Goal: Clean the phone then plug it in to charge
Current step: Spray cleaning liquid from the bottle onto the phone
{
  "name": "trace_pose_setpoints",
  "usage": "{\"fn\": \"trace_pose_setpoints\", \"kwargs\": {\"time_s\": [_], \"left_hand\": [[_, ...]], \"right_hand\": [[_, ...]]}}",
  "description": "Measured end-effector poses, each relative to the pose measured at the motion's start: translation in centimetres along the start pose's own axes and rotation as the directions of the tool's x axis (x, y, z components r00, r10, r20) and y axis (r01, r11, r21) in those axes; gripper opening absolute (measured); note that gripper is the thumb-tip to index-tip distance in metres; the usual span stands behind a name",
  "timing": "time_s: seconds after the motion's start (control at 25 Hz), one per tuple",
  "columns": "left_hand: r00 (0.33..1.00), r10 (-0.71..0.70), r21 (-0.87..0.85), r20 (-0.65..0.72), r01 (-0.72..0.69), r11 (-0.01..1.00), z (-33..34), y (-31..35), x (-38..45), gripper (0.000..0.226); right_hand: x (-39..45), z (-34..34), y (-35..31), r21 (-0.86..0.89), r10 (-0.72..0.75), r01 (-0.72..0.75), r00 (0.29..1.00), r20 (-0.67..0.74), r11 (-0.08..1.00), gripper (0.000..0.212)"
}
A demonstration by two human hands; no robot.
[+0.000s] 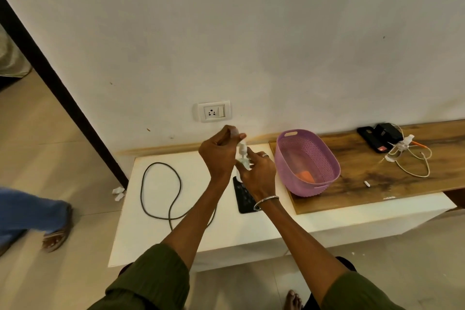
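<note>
A black phone (243,198) lies flat on the white low table (156,231), partly hidden by my right wrist. Just above it my right hand (259,171) grips a small clear spray bottle (242,156) by its body. My left hand (221,151) holds the bottle's clear cap (235,132) pinched in its fingertips, directly over the nozzle. A dark cable (161,189) loops on the table to the left and runs under my left forearm. A white wall socket (214,111) with its switch sits on the wall above my hands.
A purple plastic basket (307,161) with something orange inside stands to the right, on the wooden board (377,178). Far right lie a second black phone (372,141), a black adapter, another small bottle and white cables (412,161). Another person's leg and sandal (55,231) are on the floor at left.
</note>
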State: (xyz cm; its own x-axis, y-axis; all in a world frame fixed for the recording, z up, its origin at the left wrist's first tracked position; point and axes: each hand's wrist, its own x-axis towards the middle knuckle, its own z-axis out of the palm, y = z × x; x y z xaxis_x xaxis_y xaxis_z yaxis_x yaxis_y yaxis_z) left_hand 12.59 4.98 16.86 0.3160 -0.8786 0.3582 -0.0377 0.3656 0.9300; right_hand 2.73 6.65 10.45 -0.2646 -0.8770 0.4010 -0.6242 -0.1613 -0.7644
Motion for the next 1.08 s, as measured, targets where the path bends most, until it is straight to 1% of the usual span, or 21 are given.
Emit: {"fn": "trace_pose_setpoints", "kwargs": {"time_s": [0.08,0.2,0.4,0.48,0.56,0.64,0.76,0.8,0.88,0.96,1.08], "left_hand": [[1.000,-0.006,-0.021,-0.025,0.006,1.000,-0.1,0.2,1.1,0.016],[0.996,-0.083,-0.020,-0.024,0.083,0.996,-0.8,-1.1,1.7,0.020],[0.987,-0.161,0.090,0.003,0.160,0.983,-3.0,-5.1,-0.7,0.008],[0.981,-0.193,0.145,0.002,0.191,0.971,-3.8,-6.5,-1.3,0.016],[0.970,-0.242,0.172,-0.002,0.238,0.956,-4.4,-7.6,-1.7,0.017],[0.961,-0.277,0.179,-0.002,0.273,0.945,-4.7,-8.6,-1.9,0.019],[0.965,-0.261,0.236,0.014,0.251,0.939,-5.1,-9.9,-2.1,0.019],[0.965,-0.261,0.258,0.024,0.247,0.934,-5.3,-10.4,-2.2,0.014],[0.964,-0.264,0.287,0.041,0.242,0.927,-5.5,-11.4,-2.5,0.006],[0.960,-0.277,0.302,0.033,0.255,0.919,-5.8,-12.5,-2.9,0.008],[0.941,-0.338,0.266,-0.030,0.333,0.904,-6.1,-14.3,-3.7,0.013]], "right_hand": [[-0.4,0.0,1.1,0.041,0.043,-0.043,0.999,0.010,0.998,0.046],[-0.7,-0.3,2.4,0.133,0.046,-0.053,0.998,0.053,0.990,0.039],[-1.1,-0.8,4.1,0.271,0.099,-0.150,0.976,0.194,0.951,0.035],[-1.5,-0.9,4.8,0.278,0.116,-0.183,0.964,0.239,0.943,0.033],[-2.0,-0.9,5.2,0.311,0.143,-0.226,0.952,0.269,0.923,0.038],[-2.4,-0.8,5.6,0.373,0.151,-0.248,0.951,0.269,0.894,0.049],[-2.5,-0.8,6.4,0.476,0.125,-0.243,0.956,0.265,0.845,0.062],[-2.5,-0.7,7.0,0.475,0.115,-0.237,0.955,0.272,0.848,0.063],[-2.8,-0.4,8.2,0.386,0.072,-0.182,0.956,0.283,0.904,0.059],[-3.4,-0.2,9.8,0.254,0.028,-0.105,0.956,0.291,0.962,0.052],[-4.0,-0.3,12.3,0.107,0.012,-0.048,0.949,0.314,0.993,0.050]]}}
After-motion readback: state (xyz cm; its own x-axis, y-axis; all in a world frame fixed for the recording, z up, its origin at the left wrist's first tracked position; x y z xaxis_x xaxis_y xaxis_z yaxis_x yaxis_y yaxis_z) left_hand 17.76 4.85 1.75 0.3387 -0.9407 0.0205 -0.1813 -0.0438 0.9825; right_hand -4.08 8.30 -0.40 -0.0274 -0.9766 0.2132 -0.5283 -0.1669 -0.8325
